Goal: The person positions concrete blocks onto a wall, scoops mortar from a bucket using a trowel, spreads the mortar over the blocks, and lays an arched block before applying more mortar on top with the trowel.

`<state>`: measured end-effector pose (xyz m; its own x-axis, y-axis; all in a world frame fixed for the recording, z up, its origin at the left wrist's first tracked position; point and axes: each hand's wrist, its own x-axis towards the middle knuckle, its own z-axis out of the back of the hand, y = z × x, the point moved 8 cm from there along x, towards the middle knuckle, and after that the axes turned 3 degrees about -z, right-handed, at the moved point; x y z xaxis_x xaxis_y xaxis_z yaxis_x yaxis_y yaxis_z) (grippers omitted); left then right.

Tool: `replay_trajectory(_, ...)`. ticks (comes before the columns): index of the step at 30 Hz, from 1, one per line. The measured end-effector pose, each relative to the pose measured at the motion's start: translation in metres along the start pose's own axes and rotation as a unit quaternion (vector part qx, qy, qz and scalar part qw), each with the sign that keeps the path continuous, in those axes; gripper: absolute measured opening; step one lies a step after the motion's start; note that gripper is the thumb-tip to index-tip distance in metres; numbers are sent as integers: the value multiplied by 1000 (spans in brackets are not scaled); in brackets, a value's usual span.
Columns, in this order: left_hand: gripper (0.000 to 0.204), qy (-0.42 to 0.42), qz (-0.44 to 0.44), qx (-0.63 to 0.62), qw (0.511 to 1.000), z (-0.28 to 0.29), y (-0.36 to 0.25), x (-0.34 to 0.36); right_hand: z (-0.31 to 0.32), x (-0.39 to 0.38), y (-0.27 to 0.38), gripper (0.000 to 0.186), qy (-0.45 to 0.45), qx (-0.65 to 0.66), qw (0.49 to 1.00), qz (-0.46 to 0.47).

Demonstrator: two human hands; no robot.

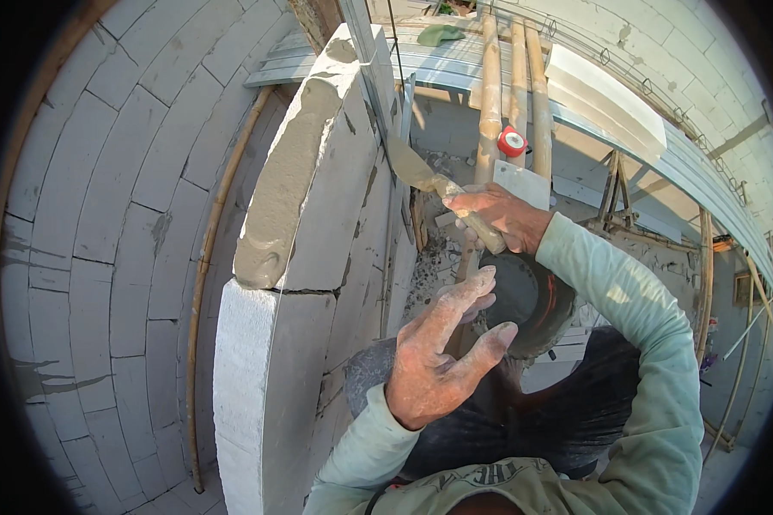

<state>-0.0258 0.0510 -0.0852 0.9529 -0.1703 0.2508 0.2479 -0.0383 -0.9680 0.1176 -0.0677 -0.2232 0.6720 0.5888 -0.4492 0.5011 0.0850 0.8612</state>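
My right hand (508, 216) grips the handle of a mortar-caked trowel (414, 166); its blade reaches left, close to the side of a wall of pale blocks. My left hand (442, 348) hangs in the air right of the wall, empty, with thumb and fingers apart. Grey wet mortar (285, 184) lies in a thick bed along the top of the farther block (331, 206). The nearer block (247, 360) has a bare white top. A thin string (285, 279) runs along the wall's top edge. Below my right hand stands a dark round bucket (524, 300), partly hidden by my hands.
Bamboo poles (489, 94) run away from me, with a red and white tape measure (512, 142) on them. White blocks (605, 99) lie at the far right on metal channels (678, 163). Another block wall (112, 215) and a bamboo pole (204, 275) stand at left.
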Motion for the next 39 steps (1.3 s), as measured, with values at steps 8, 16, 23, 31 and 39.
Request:
replay_trajectory(8,52,0,-22,-4,1000,-2,-5,-2,-23,3,-1,27,-75,12,994,-79)
replay_trajectory(16,56,15,-12,-14,1000,-4,-6,-6,-46,5,-5,25,-88,110,988,-68)
replay_trajectory(23,57,16,-20,-22,999,-7,-9,-4,-57,0,3,27,-108,94,989,-17)
replay_trajectory(31,54,30,-24,-25,999,-8,-17,-7,-67,-17,25,32,-154,58,984,71)
replay_trajectory(39,55,28,-70,-5,997,-6,-27,-12,-58,-43,40,33,-200,-202,952,113)
